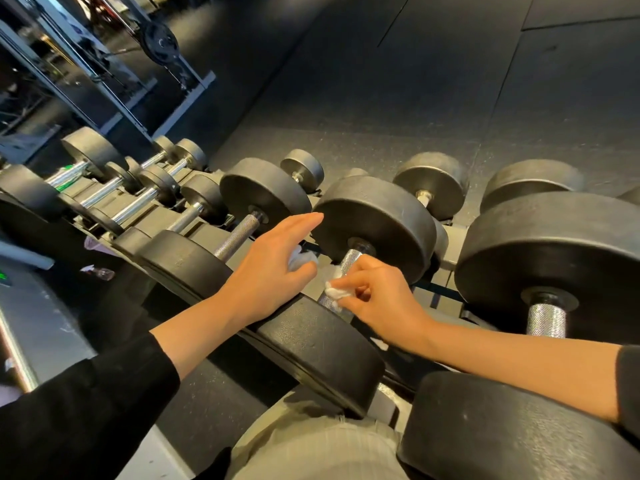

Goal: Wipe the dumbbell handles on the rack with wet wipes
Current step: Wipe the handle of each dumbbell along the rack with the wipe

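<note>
A gym, black dumbbells (374,223) lined on a rack (446,251), rubber floor (415,81), plate-loaded machine (161,43)

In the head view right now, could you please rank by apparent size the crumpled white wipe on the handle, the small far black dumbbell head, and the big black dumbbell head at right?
1. Big black round dumbbell head at right.
2. Small far black dumbbell head; distance shrinks it.
3. Crumpled white wipe, pinched by the right hand.

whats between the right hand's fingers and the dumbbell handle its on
A crumpled white wet wipe sits between the right hand and the knurled handle, seen in the head view.
</note>
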`<action>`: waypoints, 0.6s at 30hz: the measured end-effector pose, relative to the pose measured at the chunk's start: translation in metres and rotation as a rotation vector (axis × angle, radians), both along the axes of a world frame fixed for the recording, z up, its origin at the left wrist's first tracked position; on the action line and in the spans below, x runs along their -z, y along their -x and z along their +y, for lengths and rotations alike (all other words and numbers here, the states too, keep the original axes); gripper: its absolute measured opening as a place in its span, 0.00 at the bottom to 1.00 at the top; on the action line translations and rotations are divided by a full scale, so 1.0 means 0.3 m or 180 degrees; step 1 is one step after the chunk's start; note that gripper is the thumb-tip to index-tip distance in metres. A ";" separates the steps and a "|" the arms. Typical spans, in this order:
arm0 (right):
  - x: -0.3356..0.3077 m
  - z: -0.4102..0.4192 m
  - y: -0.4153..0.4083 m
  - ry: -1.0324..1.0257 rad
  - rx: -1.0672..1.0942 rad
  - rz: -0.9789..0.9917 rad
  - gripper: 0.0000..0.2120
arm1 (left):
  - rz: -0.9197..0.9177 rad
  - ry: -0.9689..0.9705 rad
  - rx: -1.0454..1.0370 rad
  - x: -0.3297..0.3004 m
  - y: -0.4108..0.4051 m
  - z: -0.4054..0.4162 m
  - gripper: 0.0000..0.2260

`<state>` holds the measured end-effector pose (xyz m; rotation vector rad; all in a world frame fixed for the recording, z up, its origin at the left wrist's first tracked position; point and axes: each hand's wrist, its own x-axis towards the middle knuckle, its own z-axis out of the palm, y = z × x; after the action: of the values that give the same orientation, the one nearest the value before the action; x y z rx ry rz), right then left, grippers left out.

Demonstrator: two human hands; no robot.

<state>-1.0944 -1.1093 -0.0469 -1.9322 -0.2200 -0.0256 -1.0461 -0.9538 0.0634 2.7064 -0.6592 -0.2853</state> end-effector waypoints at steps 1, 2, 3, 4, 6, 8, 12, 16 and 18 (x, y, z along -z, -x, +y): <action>-0.001 -0.001 0.004 0.0013 -0.0184 -0.0013 0.14 | -0.0009 -0.0004 0.0021 0.001 -0.001 0.000 0.27; -0.003 0.000 0.009 0.0070 -0.0396 -0.0084 0.14 | -0.0009 -0.0005 0.0046 0.003 -0.002 0.001 0.27; -0.009 0.000 0.012 0.0179 -0.0610 -0.0227 0.12 | -0.0002 -0.0005 0.0072 0.005 -0.003 0.001 0.27; -0.017 0.000 0.013 0.0309 -0.0795 -0.0385 0.10 | 0.0017 -0.0004 0.0092 0.005 -0.003 0.001 0.27; -0.037 -0.002 -0.001 0.0606 -0.0997 -0.0625 0.08 | 0.0062 0.0016 0.0119 0.006 -0.003 0.001 0.27; -0.047 -0.002 -0.033 0.0825 -0.0908 -0.0687 0.08 | 0.0064 0.0033 0.0145 0.007 -0.004 0.001 0.27; -0.033 -0.039 -0.096 0.0874 -0.0058 -0.0496 0.09 | 0.0091 0.0155 0.0176 0.014 -0.009 0.007 0.27; -0.061 -0.110 -0.093 0.0821 0.0165 -0.0474 0.10 | 0.0299 0.0364 0.0165 0.022 -0.032 0.015 0.29; -0.110 -0.161 -0.081 0.0873 -0.0094 -0.0440 0.10 | 0.0285 0.0453 0.0272 0.027 -0.062 0.007 0.28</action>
<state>-1.0700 -1.1576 -0.0138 -2.2024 -0.3595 -0.1148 -1.0276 -0.9516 0.0554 2.5188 -0.7409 -0.3643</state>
